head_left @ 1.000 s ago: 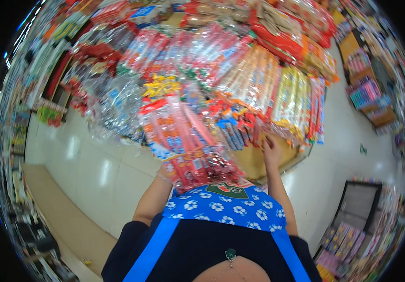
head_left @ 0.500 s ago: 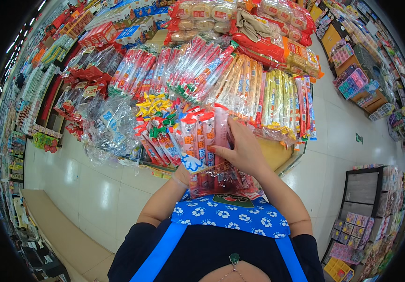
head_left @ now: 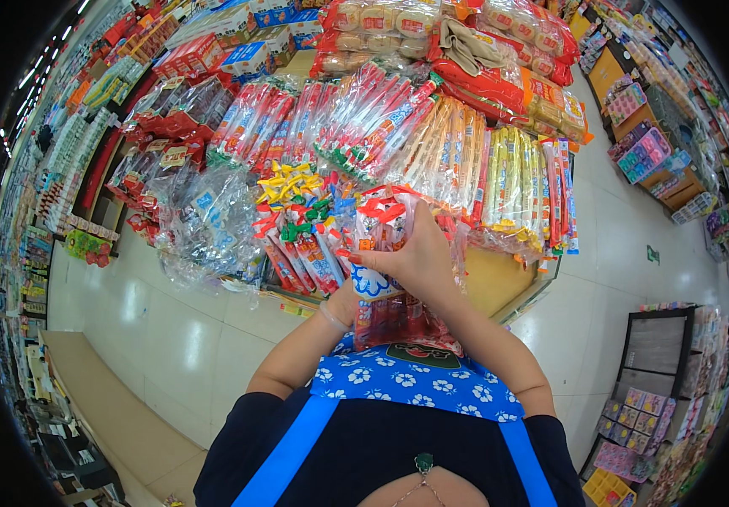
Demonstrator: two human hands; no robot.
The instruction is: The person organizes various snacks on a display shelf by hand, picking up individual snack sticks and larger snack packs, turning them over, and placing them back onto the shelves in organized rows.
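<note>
Head view: a clear packet of red-tied sticks [head_left: 379, 221] is gripped by the right hand [head_left: 419, 258] over the display table [head_left: 499, 283], the left hand [head_left: 349, 297] hidden beneath, so careful placing seems next.

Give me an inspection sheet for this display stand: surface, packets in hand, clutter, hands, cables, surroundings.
Surface: yellow display table, mostly covered.
Job's things: bundle of long red snack packets held upright over the table's near edge.
Clutter: clear bags, striped stick packs, bread packs.
Hands: right hand in a closed grip on the bundle; left hand mostly hidden behind it.
Cables: nothing seen.
Surroundings: shop shelves, pale tiled floor.
</note>
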